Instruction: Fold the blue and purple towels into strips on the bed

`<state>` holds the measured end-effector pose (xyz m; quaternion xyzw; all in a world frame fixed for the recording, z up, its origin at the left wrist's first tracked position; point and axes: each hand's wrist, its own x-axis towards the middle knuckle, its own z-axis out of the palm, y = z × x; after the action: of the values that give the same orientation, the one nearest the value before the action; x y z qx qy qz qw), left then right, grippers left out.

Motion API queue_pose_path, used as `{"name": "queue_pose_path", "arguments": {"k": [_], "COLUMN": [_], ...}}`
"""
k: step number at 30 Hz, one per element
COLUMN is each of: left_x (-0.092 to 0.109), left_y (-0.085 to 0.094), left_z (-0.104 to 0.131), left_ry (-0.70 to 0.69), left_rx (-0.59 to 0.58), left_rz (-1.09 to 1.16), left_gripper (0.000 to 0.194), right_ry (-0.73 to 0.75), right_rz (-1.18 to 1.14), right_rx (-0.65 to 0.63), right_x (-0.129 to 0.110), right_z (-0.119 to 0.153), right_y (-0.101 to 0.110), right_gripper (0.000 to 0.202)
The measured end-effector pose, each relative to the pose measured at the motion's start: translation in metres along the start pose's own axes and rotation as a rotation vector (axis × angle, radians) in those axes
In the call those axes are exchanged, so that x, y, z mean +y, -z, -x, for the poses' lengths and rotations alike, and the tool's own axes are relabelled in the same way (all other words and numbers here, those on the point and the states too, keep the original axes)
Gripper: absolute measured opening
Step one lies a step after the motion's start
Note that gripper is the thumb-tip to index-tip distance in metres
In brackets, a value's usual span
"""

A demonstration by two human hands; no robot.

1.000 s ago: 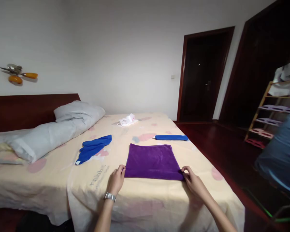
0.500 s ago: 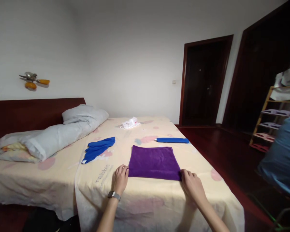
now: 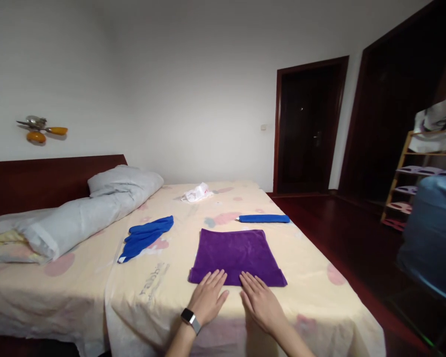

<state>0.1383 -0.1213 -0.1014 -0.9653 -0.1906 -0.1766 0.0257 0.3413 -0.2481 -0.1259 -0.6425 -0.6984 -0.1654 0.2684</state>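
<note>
A purple towel (image 3: 236, 252) lies spread on the bed, its near edge turned over in a narrow strip. My left hand (image 3: 208, 296) rests flat with its fingertips on that near strip, left of the middle. Flat too, my right hand (image 3: 259, 299) touches the strip right of the middle. Both palms face down and neither hand grips anything. Behind the towel is a blue cloth folded into a long narrow bar (image 3: 263, 218). To the left, a crumpled blue cloth (image 3: 146, 238) shows a white tag at its near end.
The bed (image 3: 319, 292) has a pale patterned sheet. A rolled grey-white quilt (image 3: 85, 218) lies by the headboard (image 3: 40, 183). A white crumpled item (image 3: 196, 192) sits at the far side. Right of the bed stand a shoe rack (image 3: 397, 173) and a blue covered object (image 3: 431, 238).
Both hands have let go of the towel's near corners and moved inward to lie flat on its folded near edge. The view has shifted slightly.
</note>
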Motion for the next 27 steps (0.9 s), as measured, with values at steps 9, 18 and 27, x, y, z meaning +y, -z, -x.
{"name": "queue_pose_path", "arguments": {"k": [9, 18, 27], "left_x": [-0.052, -0.082, -0.1], "left_y": [0.015, 0.04, 0.034], "left_z": [0.049, 0.02, 0.029], "left_ry": [0.136, 0.256, 0.378], "left_rx": [-0.002, 0.002, 0.076], "left_rz": [0.032, 0.411, 0.685], "left_gripper": [0.054, 0.05, 0.03], "right_ry": [-0.273, -0.34, -0.422], "right_rz": [0.053, -0.035, -0.293], "right_rx": [-0.131, -0.289, -0.145], "right_x": [0.083, 0.079, 0.093], "right_z": [0.05, 0.022, 0.019], "right_y": [0.039, 0.074, 0.079], "right_gripper": [0.055, 0.056, 0.04]}}
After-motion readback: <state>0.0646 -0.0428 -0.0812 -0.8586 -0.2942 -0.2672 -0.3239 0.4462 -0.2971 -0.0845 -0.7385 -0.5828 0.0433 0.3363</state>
